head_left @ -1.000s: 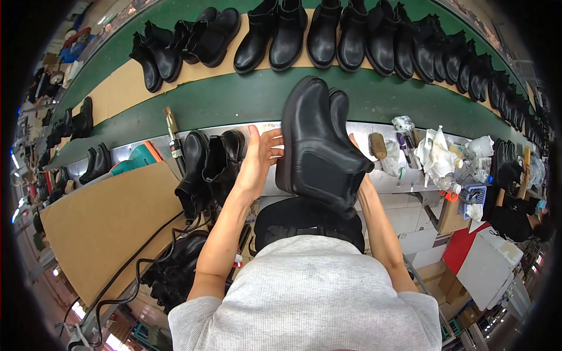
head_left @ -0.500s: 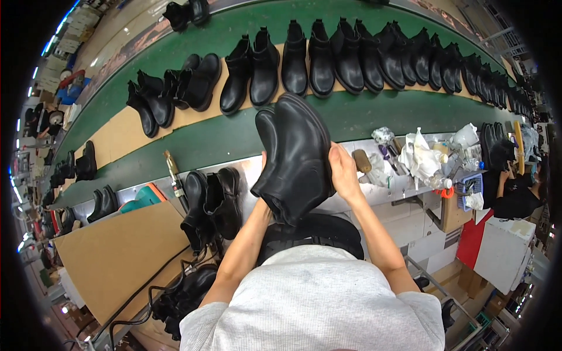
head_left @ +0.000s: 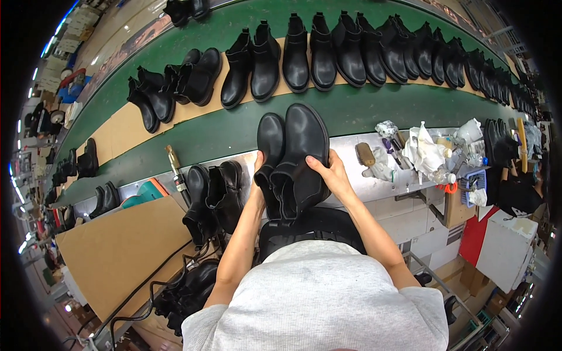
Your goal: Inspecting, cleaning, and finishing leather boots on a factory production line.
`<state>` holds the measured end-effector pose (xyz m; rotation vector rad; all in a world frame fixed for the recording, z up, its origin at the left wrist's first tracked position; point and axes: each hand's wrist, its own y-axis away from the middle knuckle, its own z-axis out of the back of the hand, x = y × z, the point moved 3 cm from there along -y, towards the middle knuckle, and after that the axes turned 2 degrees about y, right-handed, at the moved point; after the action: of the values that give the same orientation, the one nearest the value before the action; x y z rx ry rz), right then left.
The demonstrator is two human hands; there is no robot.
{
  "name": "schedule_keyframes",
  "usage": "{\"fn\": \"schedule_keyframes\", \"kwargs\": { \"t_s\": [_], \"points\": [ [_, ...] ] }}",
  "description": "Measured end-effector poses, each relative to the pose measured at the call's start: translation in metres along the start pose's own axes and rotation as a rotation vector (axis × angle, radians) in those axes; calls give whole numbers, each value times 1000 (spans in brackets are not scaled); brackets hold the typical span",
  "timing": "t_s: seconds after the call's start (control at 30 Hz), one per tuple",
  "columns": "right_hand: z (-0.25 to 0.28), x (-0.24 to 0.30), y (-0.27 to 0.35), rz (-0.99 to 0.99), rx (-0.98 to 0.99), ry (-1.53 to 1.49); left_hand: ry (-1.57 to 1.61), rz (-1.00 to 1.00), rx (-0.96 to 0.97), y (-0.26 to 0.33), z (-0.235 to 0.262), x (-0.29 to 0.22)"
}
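Observation:
Two black ankle boots are held side by side in front of me, toes pointing away and shaft openings toward my body. My right hand (head_left: 331,171) grips the right boot (head_left: 305,137), its thumb lying on the upper and its fingers hidden beneath. Around the outer side of the left boot (head_left: 271,142) closes my left hand (head_left: 256,175), mostly covered by the boot. Both boots are off the metal bench edge (head_left: 345,161). Just left of my left forearm stand another two black boots (head_left: 224,190).
Beyond, a green conveyor belt (head_left: 234,136) carries a long row of black boots (head_left: 295,58) on cardboard. A brush (head_left: 174,167) leans at left above a cardboard sheet (head_left: 126,251). Rags (head_left: 422,149), bottles and a brown block (head_left: 365,154) lie at right. Another person (head_left: 518,190) sits far right.
The held boots have tilted and turned, so their uppers and openings now face me more. My right thumb has come over onto the right boot's upper.

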<state>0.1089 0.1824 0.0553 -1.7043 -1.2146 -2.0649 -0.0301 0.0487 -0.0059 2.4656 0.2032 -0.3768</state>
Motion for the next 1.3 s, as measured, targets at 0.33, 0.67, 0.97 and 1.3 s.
{"fn": "schedule_keyframes", "kwargs": {
  "t_s": [0.33,0.67,0.97,1.3],
  "points": [
    [11,-40,9,-49,-77,6,-1602,-735,-63,70,-125,-34],
    [38,12,49,-223,135,83,-1310,-423,51,72,-156,-69],
    [243,-50,-17,186,-656,1296,-1048,-16,151,59,-174,-41],
    [229,-78,-40,68,-632,1397,-895,11,217,62,-140,-24]
  ]
}}
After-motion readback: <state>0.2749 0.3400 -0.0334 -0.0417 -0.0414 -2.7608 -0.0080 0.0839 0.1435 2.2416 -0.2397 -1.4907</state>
